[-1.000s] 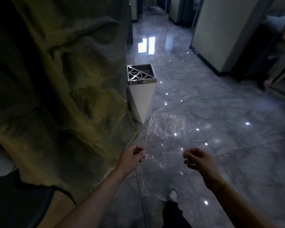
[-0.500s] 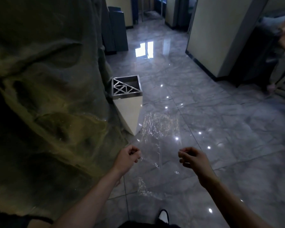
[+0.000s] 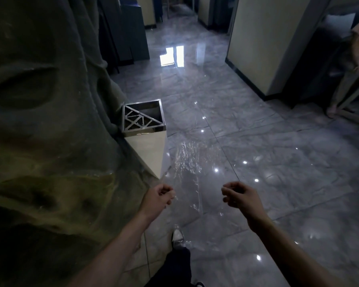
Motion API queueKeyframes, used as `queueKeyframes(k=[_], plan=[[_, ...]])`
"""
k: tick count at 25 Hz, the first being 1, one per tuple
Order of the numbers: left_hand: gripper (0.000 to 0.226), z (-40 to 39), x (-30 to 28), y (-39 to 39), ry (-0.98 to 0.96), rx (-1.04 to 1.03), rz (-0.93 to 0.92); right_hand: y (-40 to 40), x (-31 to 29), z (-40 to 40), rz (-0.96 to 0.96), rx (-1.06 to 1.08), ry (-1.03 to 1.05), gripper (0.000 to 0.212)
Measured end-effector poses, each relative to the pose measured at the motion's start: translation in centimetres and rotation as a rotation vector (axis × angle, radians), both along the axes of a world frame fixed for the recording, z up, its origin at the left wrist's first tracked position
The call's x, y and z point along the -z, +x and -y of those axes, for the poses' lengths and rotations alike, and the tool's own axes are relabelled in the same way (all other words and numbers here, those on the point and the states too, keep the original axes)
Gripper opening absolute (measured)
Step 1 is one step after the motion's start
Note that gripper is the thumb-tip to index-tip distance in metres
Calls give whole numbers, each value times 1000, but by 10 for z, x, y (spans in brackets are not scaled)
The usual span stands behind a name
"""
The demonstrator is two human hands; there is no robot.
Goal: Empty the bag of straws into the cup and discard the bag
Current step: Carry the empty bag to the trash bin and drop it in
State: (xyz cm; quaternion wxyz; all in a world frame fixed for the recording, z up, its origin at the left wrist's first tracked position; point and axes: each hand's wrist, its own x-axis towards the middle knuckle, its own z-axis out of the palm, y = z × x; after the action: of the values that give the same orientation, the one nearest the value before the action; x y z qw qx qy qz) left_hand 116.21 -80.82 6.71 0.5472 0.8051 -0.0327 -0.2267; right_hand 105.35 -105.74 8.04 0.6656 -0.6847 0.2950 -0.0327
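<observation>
A clear, crinkled plastic bag (image 3: 192, 162) is stretched flat in front of me, and it looks empty. My left hand (image 3: 159, 196) pinches its near left edge. My right hand (image 3: 239, 195) pinches its near right edge. Ahead and to the left of the bag stands a white square bin (image 3: 151, 151) with a metal lattice top (image 3: 138, 121), half of which is an open hole. The bag's far end hangs just right of the bin. No cup or straws are in view.
A large rough rock-like form (image 3: 50, 131) fills the left side, right against the bin. Glossy grey marble floor (image 3: 267, 162) stretches ahead and right. A cream pillar (image 3: 263, 42) stands far right, dark panels (image 3: 131, 34) behind the bin. My shoe (image 3: 177, 237) is below the bag.
I have walked closer to the bin, which now sits lower and larger in view. Both hands keep their grip on the spread bag.
</observation>
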Motion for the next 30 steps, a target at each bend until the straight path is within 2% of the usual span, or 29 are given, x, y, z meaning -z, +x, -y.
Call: queueKeyframes(k=[6, 11, 20, 30], plan=[[17, 19, 7, 100, -68, -38, -15, 102, -3, 16, -18, 20, -9, 5], [12, 25, 13, 169, -18, 23, -5, 165, -5, 26, -55, 24, -15, 9], [9, 60, 21, 255, -1, 36, -12, 256, 0, 61, -89, 28, -16, 7], [4, 175, 9, 361, 17, -36, -27, 382, -6, 178, -69, -36, -17, 10]])
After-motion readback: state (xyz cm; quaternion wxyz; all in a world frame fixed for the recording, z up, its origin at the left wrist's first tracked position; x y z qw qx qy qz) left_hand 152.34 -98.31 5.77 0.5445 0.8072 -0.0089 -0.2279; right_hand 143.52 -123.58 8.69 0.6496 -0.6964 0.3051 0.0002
